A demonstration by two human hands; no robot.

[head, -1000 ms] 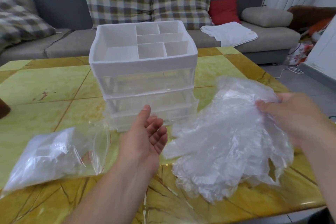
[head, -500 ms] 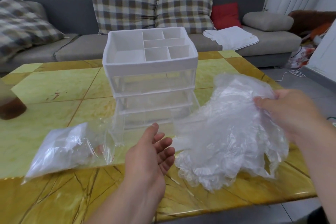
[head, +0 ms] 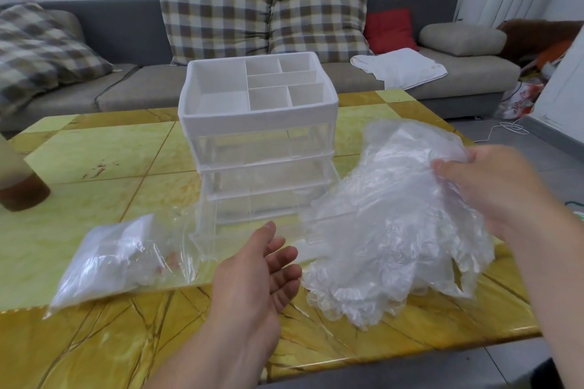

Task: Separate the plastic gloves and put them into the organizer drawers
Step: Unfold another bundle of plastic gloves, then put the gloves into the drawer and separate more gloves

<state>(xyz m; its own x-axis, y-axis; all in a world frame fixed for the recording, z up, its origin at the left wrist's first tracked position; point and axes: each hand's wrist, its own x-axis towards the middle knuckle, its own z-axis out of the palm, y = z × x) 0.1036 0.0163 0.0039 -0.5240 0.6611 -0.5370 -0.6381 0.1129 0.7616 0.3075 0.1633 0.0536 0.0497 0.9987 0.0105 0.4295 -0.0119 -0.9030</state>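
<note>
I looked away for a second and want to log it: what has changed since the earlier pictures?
The left hand drew back a little from the organizer toward the person, open and empty. The right hand still pinches the bunch of gloves; the bag and organizer stayed put.

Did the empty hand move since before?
Yes. The left hand has drawn back toward the person. Earlier its thumb tip overlapped the lower drawers of the organizer; now it stops just short of them.

Bright, even indoor light; glare on the glossy table [head: 94, 148]; wide-angle bending at edges.
</note>
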